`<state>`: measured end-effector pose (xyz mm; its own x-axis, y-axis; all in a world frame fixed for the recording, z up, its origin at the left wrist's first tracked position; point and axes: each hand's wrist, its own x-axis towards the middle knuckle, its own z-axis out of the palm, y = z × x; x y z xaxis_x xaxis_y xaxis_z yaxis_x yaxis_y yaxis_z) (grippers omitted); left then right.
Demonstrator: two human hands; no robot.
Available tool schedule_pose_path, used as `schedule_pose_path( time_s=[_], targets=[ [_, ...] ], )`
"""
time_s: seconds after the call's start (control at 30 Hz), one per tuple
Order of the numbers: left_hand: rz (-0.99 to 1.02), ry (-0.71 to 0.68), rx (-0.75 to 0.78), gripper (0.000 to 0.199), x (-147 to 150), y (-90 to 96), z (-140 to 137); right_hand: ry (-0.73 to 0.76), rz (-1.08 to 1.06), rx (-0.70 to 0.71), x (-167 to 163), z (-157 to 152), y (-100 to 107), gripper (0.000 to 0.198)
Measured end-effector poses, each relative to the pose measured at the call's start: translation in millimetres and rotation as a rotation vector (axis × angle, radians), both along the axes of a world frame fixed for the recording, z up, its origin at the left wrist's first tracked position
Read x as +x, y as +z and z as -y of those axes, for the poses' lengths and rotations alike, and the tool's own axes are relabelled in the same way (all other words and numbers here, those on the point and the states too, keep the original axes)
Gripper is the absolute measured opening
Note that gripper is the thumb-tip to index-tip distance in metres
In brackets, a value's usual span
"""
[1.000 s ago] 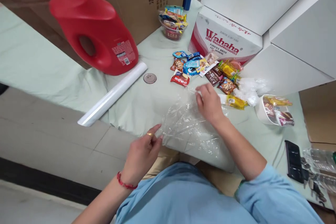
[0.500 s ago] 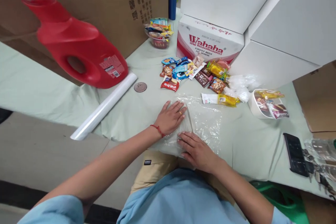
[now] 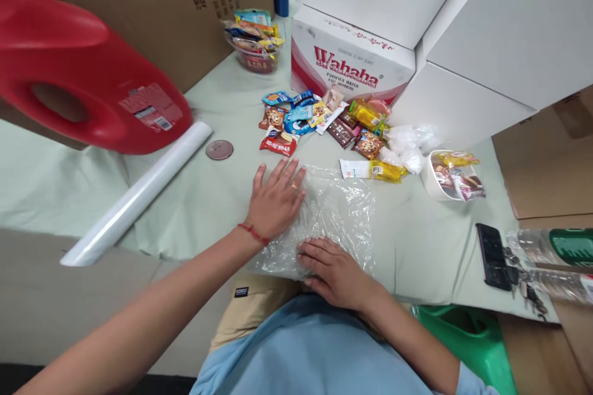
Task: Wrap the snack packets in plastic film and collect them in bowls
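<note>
A clear plastic bag (image 3: pixel 343 210) lies flat and crinkled at the table's near edge. My left hand (image 3: pixel 277 197), with a red cord at the wrist and a ring, rests palm down on its left part, fingers spread. On its lower middle lies my right hand (image 3: pixel 331 268), flat with the fingers stretched out. Neither hand grips anything. Just beyond the bag is a heap of wrapped snacks (image 3: pixel 301 117) in blue, brown, red and yellow. A white and yellow packet (image 3: pixel 373 170) lies near the bag's far right corner.
At left stand a large red jug (image 3: pixel 106 74) and a white roll (image 3: pixel 139 191), with a round brown disc (image 3: pixel 219 149) beside them. A snack bowl (image 3: pixel 257 62) and a Wahaha carton (image 3: pixel 347 62) stand behind. Rightward are a white container (image 3: pixel 435 179), a phone (image 3: pixel 493 256) and bottles (image 3: pixel 532 245).
The view has shifted and come closer on the left. My left hand has slid slightly outward to the left with its fingers more spread; my right hand stays flat on the plastic bag.
</note>
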<state>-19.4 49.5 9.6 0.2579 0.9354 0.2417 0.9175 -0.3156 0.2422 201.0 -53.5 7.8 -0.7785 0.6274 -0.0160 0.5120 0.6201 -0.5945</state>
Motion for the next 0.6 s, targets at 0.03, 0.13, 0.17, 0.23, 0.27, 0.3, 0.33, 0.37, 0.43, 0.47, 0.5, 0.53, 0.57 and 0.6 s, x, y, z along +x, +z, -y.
schedule_pose_path(
  time_s=[0.03,0.13,0.17,0.23,0.27,0.3,0.33,0.37,0.43,0.47,0.5,0.53,0.57,0.6],
  targets=[
    [-0.002,-0.027,-0.029,0.053,-3.3,-2.8,6.4,-0.002,-0.007,-0.025,-0.2,-0.4,2.8,0.046],
    [-0.010,-0.047,-0.118,0.056,-10.4,-14.4,18.3,0.018,-0.059,-0.151,0.6,-7.3,19.5,0.046],
    [-0.009,-0.044,-0.131,0.057,-11.3,-17.6,19.6,0.021,-0.093,-0.201,2.4,-13.3,27.5,0.044],
    [0.003,-0.036,-0.131,0.058,-11.0,-21.2,19.6,-0.040,-0.167,-0.256,9.6,-33.9,44.1,0.037],
    [0.011,-0.034,-0.125,0.057,-10.4,-21.6,18.9,-0.115,-0.194,-0.242,15.2,-49.6,51.7,0.034],
    [0.017,-0.037,-0.122,0.057,-9.7,-21.2,18.3,-0.221,-0.205,-0.190,22.1,-69.1,58.1,0.033],
    [0.021,-0.041,-0.123,0.057,-9.1,-20.5,17.7,-0.342,-0.197,-0.105,29.8,-92.2,62.9,0.032],
    [0.025,-0.046,-0.126,0.057,-8.8,-19.5,17.3,-0.453,-0.161,-0.008,37.7,-118.4,66.2,0.031],
    [0.030,-0.047,-0.139,0.056,-8.8,-18.0,17.0,-0.667,-0.076,0.176,52.1,-176.1,68.0,0.029],
    [0.033,-0.044,-0.146,0.056,-9.0,-17.7,17.1,-0.762,-0.029,0.259,57.6,-204.9,67.0,0.029],
    [0.036,-0.043,-0.153,0.056,-9.2,-17.6,17.2,-0.825,0.031,0.331,61.6,-231.9,64.9,0.030],
    [0.039,-0.042,-0.157,0.056,-9.4,-17.8,17.4,-0.877,0.094,0.406,64.0,-255.9,61.9,0.031],
    [0.042,-0.041,-0.159,0.056,-9.5,-18.2,17.6,-0.911,0.153,0.476,65.0,-276.1,58.3,0.036],
    [0.045,-0.041,-0.157,0.055,-9.4,-18.7,17.8,-0.913,0.209,0.522,64.8,-292.0,54.4,0.044]
  ],
)
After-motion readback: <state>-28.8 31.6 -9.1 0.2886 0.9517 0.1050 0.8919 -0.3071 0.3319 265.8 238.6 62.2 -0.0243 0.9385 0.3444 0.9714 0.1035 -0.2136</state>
